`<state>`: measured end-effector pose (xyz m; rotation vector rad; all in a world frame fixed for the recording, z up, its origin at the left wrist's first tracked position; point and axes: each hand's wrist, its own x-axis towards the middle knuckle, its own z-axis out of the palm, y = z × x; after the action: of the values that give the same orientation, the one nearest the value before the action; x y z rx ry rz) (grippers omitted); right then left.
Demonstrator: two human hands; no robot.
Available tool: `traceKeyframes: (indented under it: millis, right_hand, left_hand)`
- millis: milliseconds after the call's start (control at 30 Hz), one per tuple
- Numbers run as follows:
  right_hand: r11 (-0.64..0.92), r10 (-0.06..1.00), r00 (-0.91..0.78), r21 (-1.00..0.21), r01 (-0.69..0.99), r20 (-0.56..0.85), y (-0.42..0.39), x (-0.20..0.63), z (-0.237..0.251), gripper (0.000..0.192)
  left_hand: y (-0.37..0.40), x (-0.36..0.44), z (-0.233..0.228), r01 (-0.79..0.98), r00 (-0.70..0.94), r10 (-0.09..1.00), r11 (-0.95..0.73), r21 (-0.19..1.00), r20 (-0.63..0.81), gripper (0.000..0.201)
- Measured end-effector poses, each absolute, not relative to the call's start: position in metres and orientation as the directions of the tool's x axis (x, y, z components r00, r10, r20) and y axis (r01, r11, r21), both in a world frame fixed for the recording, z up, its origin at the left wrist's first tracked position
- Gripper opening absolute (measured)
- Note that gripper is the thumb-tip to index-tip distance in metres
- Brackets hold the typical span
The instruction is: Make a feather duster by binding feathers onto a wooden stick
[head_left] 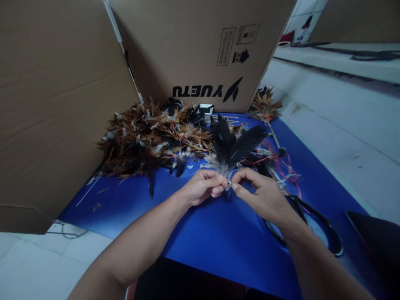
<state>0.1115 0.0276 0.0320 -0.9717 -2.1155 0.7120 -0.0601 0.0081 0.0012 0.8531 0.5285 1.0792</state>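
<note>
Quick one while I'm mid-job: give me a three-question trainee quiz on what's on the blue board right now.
1. True or false: both hands pinch the quill end of the black feather bundle.
2. Multiple choice: the brown feather pile lies A) left of the hands, B) right of them, C) inside the box.
3. What lies under the right hand's wrist on the blue board?

Key:
1. True; the left hand and the right hand meet at the bundle's base.
2. A.
3. A black looped cord.
</note>
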Motion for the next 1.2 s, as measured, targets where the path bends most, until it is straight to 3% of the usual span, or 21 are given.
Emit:
traceKeyframes:
  millis: [567,767,1200]
  right_hand:
    - [0.284,0.862,-0.479,-0.942,0.182,0.167,0.027,0.108,0.036,0.007]
    - [0.203,0.87,-0.475,-0.974,0.099,0.134,0.029,0.109,0.029,0.007]
    - [0.184,0.853,-0.506,-0.981,0.061,0.129,0.031,0.11,0.026,0.007]
  left_hand:
    - [0.006,-0.058,0.004,-0.507,0.366,0.931,0.189,0.841,0.011,0.032]
    - [0.005,-0.059,0.005,-0.513,0.367,0.93,0.171,0.841,0.034,0.031]
    - [0.005,-0.059,0.005,-0.499,0.359,0.933,0.168,0.85,0.027,0.034]
